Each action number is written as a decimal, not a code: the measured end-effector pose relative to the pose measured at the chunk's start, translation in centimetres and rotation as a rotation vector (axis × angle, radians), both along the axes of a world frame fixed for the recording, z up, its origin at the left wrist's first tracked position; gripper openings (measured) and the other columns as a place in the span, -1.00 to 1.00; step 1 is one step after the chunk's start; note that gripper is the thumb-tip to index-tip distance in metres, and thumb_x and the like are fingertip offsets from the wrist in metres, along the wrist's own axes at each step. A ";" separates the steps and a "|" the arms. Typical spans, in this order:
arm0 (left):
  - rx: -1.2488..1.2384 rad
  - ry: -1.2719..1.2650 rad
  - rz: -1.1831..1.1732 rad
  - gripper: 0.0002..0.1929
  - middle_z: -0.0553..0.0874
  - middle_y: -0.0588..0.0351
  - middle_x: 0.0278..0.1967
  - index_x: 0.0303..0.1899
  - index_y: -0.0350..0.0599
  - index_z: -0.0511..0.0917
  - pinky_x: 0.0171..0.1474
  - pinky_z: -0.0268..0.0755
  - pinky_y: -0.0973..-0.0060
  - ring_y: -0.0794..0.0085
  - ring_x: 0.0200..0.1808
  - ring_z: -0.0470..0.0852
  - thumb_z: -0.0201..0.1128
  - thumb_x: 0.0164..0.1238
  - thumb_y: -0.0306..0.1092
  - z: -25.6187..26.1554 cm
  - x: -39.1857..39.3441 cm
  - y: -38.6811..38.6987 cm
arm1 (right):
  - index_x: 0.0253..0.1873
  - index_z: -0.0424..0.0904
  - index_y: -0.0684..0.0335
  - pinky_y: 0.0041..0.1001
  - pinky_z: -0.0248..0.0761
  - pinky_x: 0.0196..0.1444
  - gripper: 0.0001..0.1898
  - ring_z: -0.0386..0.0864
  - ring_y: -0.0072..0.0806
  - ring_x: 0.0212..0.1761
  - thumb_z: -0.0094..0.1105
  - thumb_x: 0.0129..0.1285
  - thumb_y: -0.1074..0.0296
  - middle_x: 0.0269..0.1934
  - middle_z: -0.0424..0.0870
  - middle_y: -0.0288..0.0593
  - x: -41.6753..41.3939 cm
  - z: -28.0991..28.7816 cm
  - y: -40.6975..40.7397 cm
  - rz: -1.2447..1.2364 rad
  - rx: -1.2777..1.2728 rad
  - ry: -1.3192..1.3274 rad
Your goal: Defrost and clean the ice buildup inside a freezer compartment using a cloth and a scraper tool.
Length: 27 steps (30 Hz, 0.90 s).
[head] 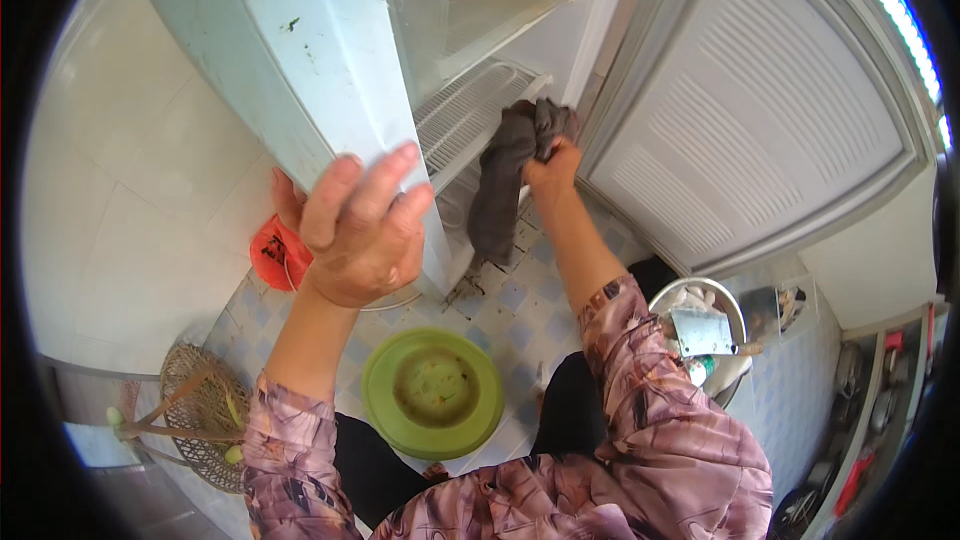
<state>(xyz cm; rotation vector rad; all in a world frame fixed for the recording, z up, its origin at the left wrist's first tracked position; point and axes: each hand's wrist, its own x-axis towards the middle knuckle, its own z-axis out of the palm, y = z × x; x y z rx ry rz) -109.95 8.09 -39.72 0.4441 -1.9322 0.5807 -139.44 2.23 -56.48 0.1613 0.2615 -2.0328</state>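
My right hand (553, 165) grips a dark grey-brown cloth (501, 187), which hangs down in front of the open fridge compartment. Part of the cloth is bunched above my fingers, near the compartment's right edge. Behind it sit a white wire shelf (476, 112) and a clear plastic drawer or bin (510, 0). My left hand (367, 232) is raised at the edge of the pale fridge side wall (322, 52), fingers spread and holding nothing. Whether its thumb touches the wall I cannot tell. The ribbed inner face of the fridge door (750, 105) stands swung out to the right.
On the tiled floor between my legs stands a green plastic basin (379, 420) with murky water. A red plastic bag (277, 255) lies at the left wall, a woven basket (202, 420) lower left. At right are a cleaver (701, 331) over a metal pot (731, 300) and a shelf rack (862, 420).
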 end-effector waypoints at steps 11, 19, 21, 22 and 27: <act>-0.122 -0.127 0.066 -0.86 0.68 0.35 -0.07 -0.39 0.22 0.60 0.36 0.00 0.34 0.31 0.23 0.24 0.17 0.09 -0.41 -2.4 1.9 -0.6 | 0.13 0.38 0.40 -0.10 0.44 0.00 -0.55 0.52 0.02 0.07 0.09 0.08 0.46 0.06 0.49 0.32 6.4 -14.8 4.7 0.668 0.952 1.951; -0.154 -0.143 0.181 -0.90 0.70 0.49 -0.19 -0.39 0.30 0.59 -0.10 0.26 0.68 0.56 -0.21 0.38 0.13 0.18 -0.27 -1.7 0.9 0.0 | 0.20 0.29 0.52 -0.16 0.39 0.14 -0.50 0.44 0.15 0.15 0.00 0.11 0.50 0.12 0.43 0.35 8.9 -17.1 -1.0 0.319 0.141 2.259; -0.163 -0.171 0.192 -0.90 0.70 0.51 -0.19 -0.37 0.31 0.58 -0.15 0.24 0.67 0.56 -0.21 0.37 0.13 0.19 -0.27 -1.5 0.7 0.0 | 0.21 0.30 0.49 -0.16 0.38 0.15 -0.50 0.43 0.15 0.16 -0.01 0.11 0.51 0.14 0.43 0.34 8.9 -19.8 -6.2 0.310 0.064 2.280; -0.172 -0.179 0.201 -0.90 0.69 0.51 -0.20 -0.35 0.32 0.57 -0.15 0.22 0.66 0.56 -0.19 0.35 0.14 0.19 -0.28 -1.4 0.5 0.0 | 0.22 0.31 0.45 -0.16 0.38 0.16 -0.50 0.43 0.15 0.17 -0.01 0.12 0.51 0.15 0.42 0.33 8.8 -21.7 -8.3 0.307 -0.019 2.314; -0.179 -0.162 0.192 -0.90 0.68 0.50 -0.22 -0.33 0.31 0.55 -0.07 0.19 0.63 0.52 -0.09 0.30 0.14 0.20 -0.29 -1.7 -1.0 -0.7 | 0.24 0.35 0.35 -0.22 0.45 0.11 -0.45 0.48 0.01 0.17 0.09 0.08 0.46 0.12 0.46 0.30 7.9 -24.7 -11.8 0.205 -0.002 2.557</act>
